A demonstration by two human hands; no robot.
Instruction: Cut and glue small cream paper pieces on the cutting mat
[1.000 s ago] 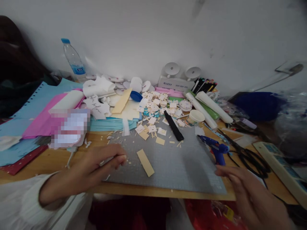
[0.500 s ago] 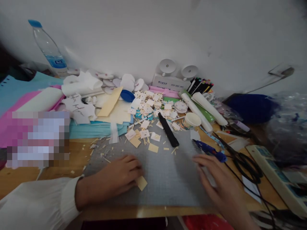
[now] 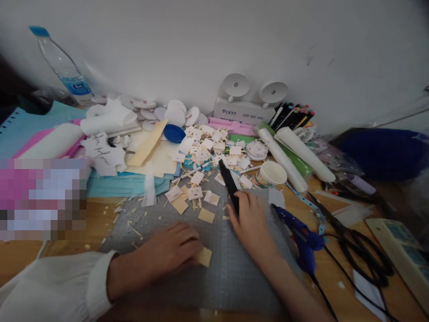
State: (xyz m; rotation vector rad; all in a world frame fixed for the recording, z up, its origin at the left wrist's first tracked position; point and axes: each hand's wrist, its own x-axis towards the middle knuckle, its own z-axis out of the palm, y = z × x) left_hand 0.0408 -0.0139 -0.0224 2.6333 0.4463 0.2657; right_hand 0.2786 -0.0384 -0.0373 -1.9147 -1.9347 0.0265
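Observation:
My left hand (image 3: pixel 176 250) rests low over the grey cutting mat (image 3: pixel 241 290), its fingers bent around a small yellow foam or card piece (image 3: pixel 204 256) that pokes out past the fingertips. Farther right, my right hand (image 3: pixel 251 219) has its thumb and fingers around the lower end of a black utility knife (image 3: pixel 229 182), whose far end points away from me. Just ahead lie a loose yellow rectangle (image 3: pixel 207 215) and several little white-faced square figures with thin sticks (image 3: pixel 195 193). Scraps and slivers dot the mat's left part.
A blue glue gun (image 3: pixel 298 228) and black scissors (image 3: pixel 363 255) lie on the right, with a cable running forward. Behind stand a paper cup (image 3: pixel 271 173), white rolls (image 3: pixel 283 158) and a heap of finished-looking figures (image 3: pixel 208 145). Blue sheets (image 3: pixel 130 184) are stacked left.
My right hand has moved left and forward from beside the glue gun and closed on the black utility knife. The left hand stays on the yellow piece; the view has shifted slightly.

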